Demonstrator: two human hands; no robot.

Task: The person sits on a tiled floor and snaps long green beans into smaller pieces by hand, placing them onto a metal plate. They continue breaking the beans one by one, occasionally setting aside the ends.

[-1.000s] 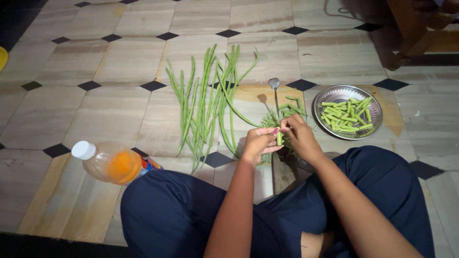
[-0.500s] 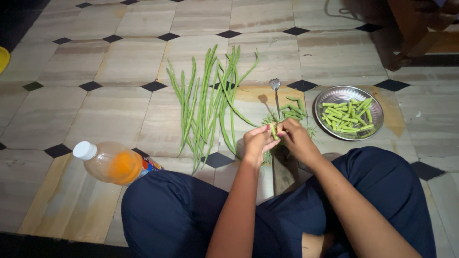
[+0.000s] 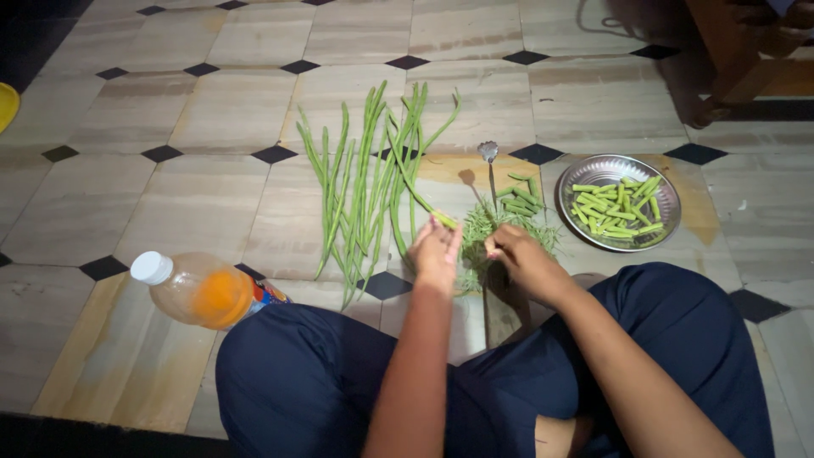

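hands: we're now pulling them apart | left hand [image 3: 437, 252] is pinching a long green bean pod [image 3: 414, 182]; right hand [image 3: 517, 254] is loosely curled, seemingly holding nothing | round steel plate [image 3: 619, 203] is holding cut pieces

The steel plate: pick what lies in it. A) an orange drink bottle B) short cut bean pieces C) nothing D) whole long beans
B: the steel plate on the floor, off to the person's right, holds short cut bean pieces, while the uncut long beans lie on the tiles to the left.
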